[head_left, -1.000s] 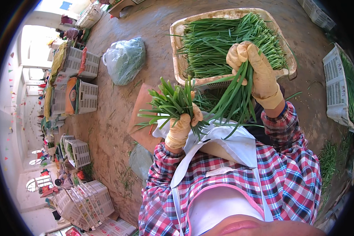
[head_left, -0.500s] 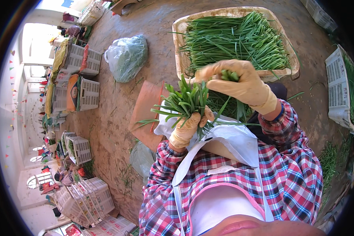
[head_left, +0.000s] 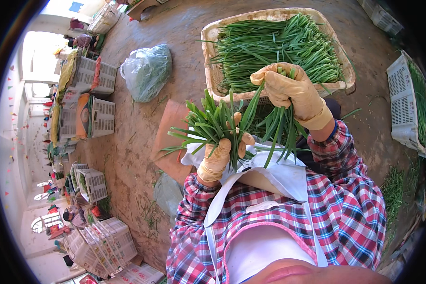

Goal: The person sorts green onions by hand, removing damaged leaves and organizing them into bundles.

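My left hand (head_left: 217, 162), in a pale yellow rubber glove, is closed around a thick bunch of Chinese chives (head_left: 212, 124), whose leaves fan out up and to the left. My gloved right hand (head_left: 294, 92) is raised to the right of it, gripping a smaller bunch of chives (head_left: 285, 130). Those leaves hang down from its fist, and short pale ends stick out above the fingers. Beyond both hands stands a dirty cream plastic crate (head_left: 207, 71) filled with chives (head_left: 270, 52) laid side by side. More greens lie between my hands and the crate, partly hidden.
A tied clear plastic bag of greens (head_left: 149, 73) sits on the floor at the left. Nearer are a reddish-brown sheet (head_left: 168, 137) and a grey-green plastic bag (head_left: 168, 194). White crates (head_left: 401, 97) and loose leaves (head_left: 394, 189) lie at right; stacked crates (head_left: 102, 75) and people fill the far left.
My right hand has turned and moved slightly right, and its chives now hang below the fist. My left hand still grips its bunch. The view has shifted a little.
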A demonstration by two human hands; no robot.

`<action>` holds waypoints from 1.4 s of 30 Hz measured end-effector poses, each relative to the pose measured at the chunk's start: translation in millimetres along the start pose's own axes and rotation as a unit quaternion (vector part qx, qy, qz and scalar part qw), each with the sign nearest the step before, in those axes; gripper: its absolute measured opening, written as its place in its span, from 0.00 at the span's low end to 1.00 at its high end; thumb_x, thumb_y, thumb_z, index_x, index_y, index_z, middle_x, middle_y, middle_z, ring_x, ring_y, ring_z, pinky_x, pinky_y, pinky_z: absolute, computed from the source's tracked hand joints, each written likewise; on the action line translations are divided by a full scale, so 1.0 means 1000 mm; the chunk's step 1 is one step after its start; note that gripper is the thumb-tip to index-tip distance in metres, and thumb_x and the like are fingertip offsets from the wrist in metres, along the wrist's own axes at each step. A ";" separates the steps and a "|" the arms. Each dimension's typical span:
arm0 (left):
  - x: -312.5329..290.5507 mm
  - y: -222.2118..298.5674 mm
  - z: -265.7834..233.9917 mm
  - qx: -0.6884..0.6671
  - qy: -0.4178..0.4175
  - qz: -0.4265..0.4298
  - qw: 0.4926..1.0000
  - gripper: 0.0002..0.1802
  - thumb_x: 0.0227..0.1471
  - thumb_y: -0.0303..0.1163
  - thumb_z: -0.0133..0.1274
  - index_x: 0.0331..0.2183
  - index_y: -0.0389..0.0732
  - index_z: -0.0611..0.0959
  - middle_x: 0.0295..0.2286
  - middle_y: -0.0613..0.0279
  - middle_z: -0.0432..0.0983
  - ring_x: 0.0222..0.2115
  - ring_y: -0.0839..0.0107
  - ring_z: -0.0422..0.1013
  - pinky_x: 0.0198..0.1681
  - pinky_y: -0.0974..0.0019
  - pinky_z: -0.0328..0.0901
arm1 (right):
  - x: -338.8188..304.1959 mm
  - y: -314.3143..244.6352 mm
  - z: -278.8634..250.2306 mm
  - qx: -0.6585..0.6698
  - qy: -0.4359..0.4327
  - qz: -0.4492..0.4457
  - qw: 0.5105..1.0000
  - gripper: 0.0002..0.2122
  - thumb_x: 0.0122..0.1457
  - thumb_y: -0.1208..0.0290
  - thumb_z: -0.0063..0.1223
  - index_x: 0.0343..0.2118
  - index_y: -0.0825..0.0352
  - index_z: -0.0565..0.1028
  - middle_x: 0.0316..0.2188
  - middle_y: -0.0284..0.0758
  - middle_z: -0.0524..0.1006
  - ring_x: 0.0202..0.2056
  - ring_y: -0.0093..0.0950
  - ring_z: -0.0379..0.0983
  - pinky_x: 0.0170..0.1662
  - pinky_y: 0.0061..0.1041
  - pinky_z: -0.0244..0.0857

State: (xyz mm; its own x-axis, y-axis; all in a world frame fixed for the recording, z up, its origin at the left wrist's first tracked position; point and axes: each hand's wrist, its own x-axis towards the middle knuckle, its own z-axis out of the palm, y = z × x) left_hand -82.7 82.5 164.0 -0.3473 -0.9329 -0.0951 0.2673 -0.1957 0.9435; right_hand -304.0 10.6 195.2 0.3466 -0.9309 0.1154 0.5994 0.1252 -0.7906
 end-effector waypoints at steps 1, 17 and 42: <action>0.000 -0.002 -0.003 -0.026 -0.017 0.002 1.000 0.43 0.43 0.55 0.56 0.54 0.38 0.64 0.28 0.55 0.76 0.19 0.77 0.65 0.21 0.77 0.58 | -0.001 0.000 -0.003 0.012 -0.010 -0.005 1.000 0.12 0.60 0.67 0.45 0.36 0.71 0.75 0.11 0.22 0.60 0.12 0.11 0.50 0.15 0.13 0.42; 0.002 -0.013 -0.045 -0.321 -0.007 -0.055 0.946 0.19 0.53 0.32 0.50 0.43 0.30 0.74 0.46 0.52 0.68 0.41 0.70 0.69 0.44 0.68 0.65 | -0.031 -0.024 -0.021 -0.119 0.025 -0.223 0.967 0.07 0.60 0.70 0.44 0.28 0.66 0.69 0.17 0.30 0.70 0.15 0.15 0.60 0.18 0.11 0.54; 0.004 -0.025 -0.036 -0.124 0.030 0.062 0.990 0.25 0.47 0.19 0.53 0.49 0.33 0.70 0.48 0.48 0.65 0.45 0.59 0.68 0.41 0.61 0.72 | -0.042 -0.006 0.016 -0.174 0.038 -0.195 0.964 0.12 0.50 0.86 0.51 0.37 0.69 0.77 0.38 0.41 0.78 0.14 0.09 0.64 0.16 0.07 0.58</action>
State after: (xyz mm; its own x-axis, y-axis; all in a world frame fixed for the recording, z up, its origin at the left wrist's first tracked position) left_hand -58.3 72.4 128.2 -0.2456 -0.9693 -0.0082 0.5203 -0.1390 0.8426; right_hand -310.7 54.0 204.5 0.0814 -0.9077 0.4116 0.3913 -0.3507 -0.8508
